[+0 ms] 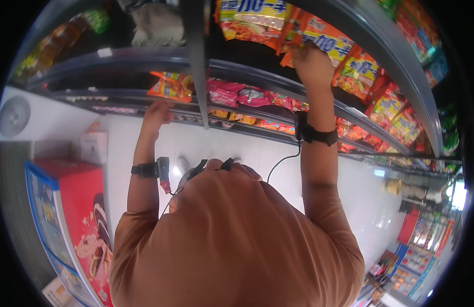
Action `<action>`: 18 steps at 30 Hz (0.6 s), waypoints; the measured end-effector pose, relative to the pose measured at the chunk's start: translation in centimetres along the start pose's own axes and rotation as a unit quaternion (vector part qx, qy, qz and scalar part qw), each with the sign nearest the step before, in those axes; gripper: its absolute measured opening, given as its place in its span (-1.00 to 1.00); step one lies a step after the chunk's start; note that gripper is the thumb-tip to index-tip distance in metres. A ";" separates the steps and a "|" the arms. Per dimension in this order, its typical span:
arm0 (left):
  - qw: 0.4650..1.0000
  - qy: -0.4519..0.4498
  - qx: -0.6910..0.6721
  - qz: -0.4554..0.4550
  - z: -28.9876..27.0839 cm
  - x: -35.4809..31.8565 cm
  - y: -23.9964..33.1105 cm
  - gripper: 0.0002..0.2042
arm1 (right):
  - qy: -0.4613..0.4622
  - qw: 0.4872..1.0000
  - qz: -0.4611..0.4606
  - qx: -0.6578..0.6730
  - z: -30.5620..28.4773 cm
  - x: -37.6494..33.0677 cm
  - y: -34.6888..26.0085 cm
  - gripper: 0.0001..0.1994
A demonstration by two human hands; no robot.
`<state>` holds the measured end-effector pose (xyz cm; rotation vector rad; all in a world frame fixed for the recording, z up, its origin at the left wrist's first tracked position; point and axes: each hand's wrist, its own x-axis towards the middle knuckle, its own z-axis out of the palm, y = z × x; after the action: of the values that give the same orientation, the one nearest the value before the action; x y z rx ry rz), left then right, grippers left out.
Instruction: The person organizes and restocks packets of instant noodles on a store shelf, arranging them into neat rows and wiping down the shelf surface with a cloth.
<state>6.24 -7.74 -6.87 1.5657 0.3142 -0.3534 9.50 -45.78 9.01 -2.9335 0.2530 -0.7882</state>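
Note:
My right hand (314, 66) reaches up to the upper shelf, fingers bent round the lower edge of an orange-and-yellow food packet (326, 38) in a row of similar packets. The fingertips are partly hidden among the packets. My left hand (157, 113) is lower, left of the grey shelf post (198, 61), fingers loosely curled and apart. Right above it, an orange packet (171, 87) lies at the lip of a lower shelf; I cannot tell whether the fingers touch it.
Pink packets (242, 93) fill a lower shelf right of the post. Bottles (58, 43) stand at the upper left. A red chest freezer (83, 204) with a blue-edged top is at my left. Pale floor (267, 158) shows below the shelves. Straps and cables hang from both my wrists.

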 end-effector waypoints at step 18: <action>0.919 -0.308 -0.032 0.242 4.0 -11.3 9.5 -0.42 | -0.013 0.953 -0.103 0.283 -11.2 -10.8 -10.3 -0.73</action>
<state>-0.32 -11.74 6.38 1.3324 -0.5409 -0.4189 -3.96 -34.20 14.77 -2.4407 -0.2509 -0.6977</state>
